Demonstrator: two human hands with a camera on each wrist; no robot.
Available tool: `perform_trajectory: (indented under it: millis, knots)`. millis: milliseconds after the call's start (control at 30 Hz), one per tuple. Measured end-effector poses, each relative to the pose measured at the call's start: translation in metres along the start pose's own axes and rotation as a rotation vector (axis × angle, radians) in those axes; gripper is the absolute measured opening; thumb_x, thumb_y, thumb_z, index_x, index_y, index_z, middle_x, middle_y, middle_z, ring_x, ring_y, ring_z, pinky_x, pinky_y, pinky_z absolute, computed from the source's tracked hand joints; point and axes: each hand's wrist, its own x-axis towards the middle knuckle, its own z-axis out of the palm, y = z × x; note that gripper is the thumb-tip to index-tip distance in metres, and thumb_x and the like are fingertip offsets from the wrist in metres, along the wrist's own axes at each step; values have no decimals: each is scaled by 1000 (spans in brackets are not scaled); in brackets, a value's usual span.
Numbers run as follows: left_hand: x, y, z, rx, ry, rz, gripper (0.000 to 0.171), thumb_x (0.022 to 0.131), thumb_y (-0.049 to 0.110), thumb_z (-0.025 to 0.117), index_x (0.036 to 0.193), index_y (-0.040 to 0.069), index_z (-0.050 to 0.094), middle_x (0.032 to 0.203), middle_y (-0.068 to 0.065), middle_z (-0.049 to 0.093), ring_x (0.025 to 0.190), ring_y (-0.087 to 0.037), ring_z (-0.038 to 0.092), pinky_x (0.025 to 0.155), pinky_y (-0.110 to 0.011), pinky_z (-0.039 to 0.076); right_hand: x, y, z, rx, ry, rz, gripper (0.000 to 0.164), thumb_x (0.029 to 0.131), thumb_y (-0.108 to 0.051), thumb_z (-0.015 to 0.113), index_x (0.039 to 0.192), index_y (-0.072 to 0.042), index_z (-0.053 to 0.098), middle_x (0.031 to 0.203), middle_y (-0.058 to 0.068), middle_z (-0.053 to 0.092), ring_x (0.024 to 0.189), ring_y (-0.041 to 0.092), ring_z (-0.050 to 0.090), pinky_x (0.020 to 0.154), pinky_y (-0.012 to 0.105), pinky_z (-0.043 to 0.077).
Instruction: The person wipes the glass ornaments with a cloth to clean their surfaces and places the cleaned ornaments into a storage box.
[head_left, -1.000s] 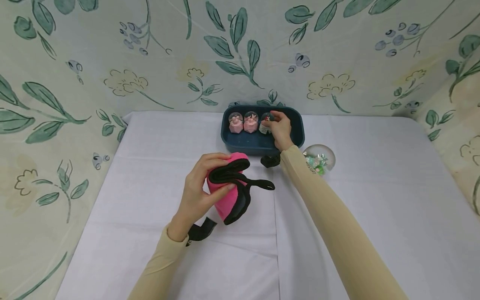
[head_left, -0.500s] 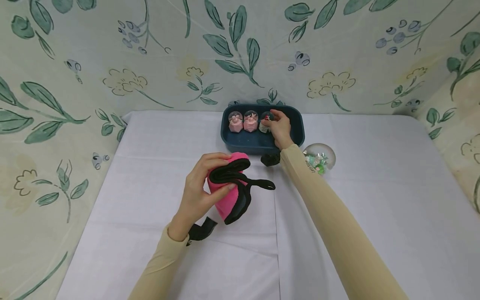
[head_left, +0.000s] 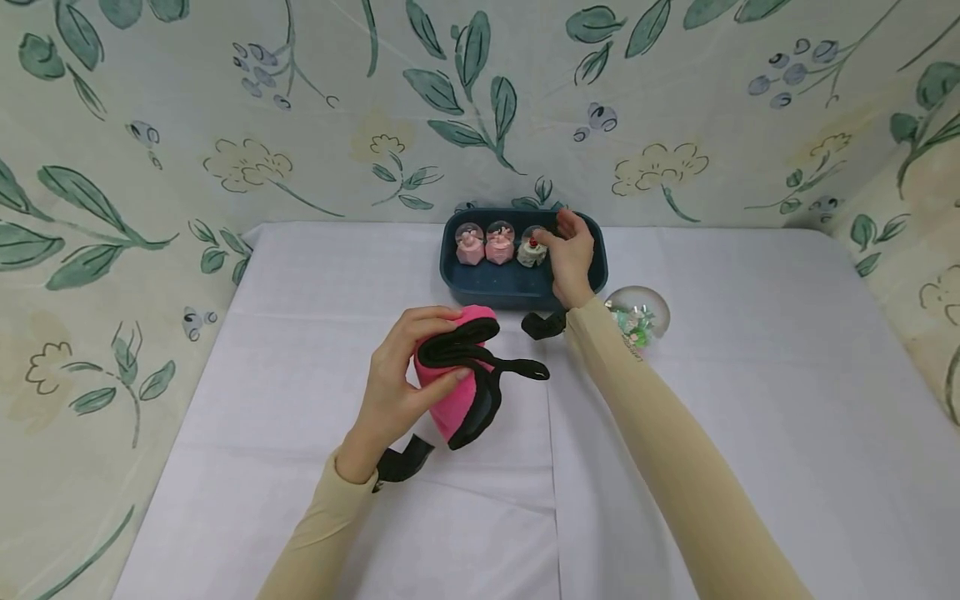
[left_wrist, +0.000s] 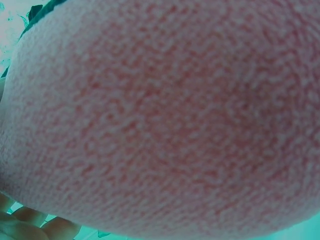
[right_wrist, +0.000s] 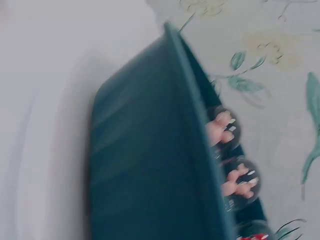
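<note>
In the head view my left hand (head_left: pixel 397 379) grips a folded pink cloth (head_left: pixel 452 417) with black edging and a black loop, thumb in front. Its fuzzy surface fills most of the left wrist view. Inside a dark blue tray (head_left: pixel 487 287), three small snow globes stand in a row. Two have pink bases, the left globe (head_left: pixel 470 246) and the middle globe (head_left: pixel 500 244). The white-based globe (head_left: pixel 532 250) with a red detail stands to their right. My right hand (head_left: pixel 573 262) is just right of it, fingers apart from one another, holding nothing; whether the thumb touches the globe, I cannot tell.
A larger clear globe (head_left: pixel 651 310) with green and white decorations lies on the white-covered table (head_left: pixel 300 350), right of the tray and partly behind my right sleeve. Floral fabric (head_left: pixel 300 150) hangs behind the table. Black pieces show at both wrists.
My right hand has let go of the white-based globe and shifted slightly right, its fingers spreading. That globe stays in the tray. My left hand and the cloth have not moved.
</note>
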Motion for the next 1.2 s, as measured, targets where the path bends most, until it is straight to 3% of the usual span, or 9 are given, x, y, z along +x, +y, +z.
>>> perform_trajectory:
  millis: [200, 433, 667, 867, 1033, 1200]
  knots:
    - [-2, -1, -1, -10, 0, -14, 44, 88, 29, 70, 115, -2, 54, 121, -17, 55, 112, -28, 53, 92, -31, 49, -18, -18, -11, 335, -56, -147, 50, 90, 5, 60, 136, 7, 43, 134, 16, 48, 124, 26, 44, 97, 24, 41]
    - [-2, -1, -4, -28, 18, -21, 45, 87, 29, 71, 115, -3, 55, 121, -17, 56, 114, -30, 52, 93, -32, 48, -50, -50, -39, 556, -107, -287, 44, 90, 6, 56, 132, 7, 46, 133, 21, 49, 116, 25, 51, 98, 30, 41]
    - [-2, -1, -4, -46, 22, -30, 45, 87, 28, 71, 114, -3, 54, 121, -18, 55, 113, -30, 52, 93, -33, 48, -79, -60, -81, 570, -44, -432, 47, 85, 4, 61, 130, 7, 48, 128, 21, 50, 118, 30, 47, 103, 34, 36]
    - [-1, -2, -5, -35, 17, -34, 46, 87, 29, 71, 115, -3, 54, 121, -17, 55, 114, -29, 52, 93, -33, 48, -97, -44, -111, 513, 59, -493, 51, 83, 4, 62, 131, 5, 46, 132, 20, 46, 124, 29, 40, 104, 32, 33]
    - [0, -2, -6, -29, 8, -46, 47, 87, 32, 70, 116, -2, 54, 122, -17, 55, 114, -29, 52, 93, -33, 48, -108, -22, -129, 448, 97, -421, 64, 82, 3, 64, 139, 3, 35, 139, 18, 38, 131, 25, 32, 107, 31, 23]
    - [0, -1, -6, -33, 5, -49, 48, 87, 32, 70, 116, -2, 53, 122, -17, 55, 113, -29, 52, 93, -32, 48, -117, 5, -142, 328, 51, -313, 72, 84, 7, 61, 146, -2, 25, 147, 11, 30, 136, 21, 23, 112, 32, 13]
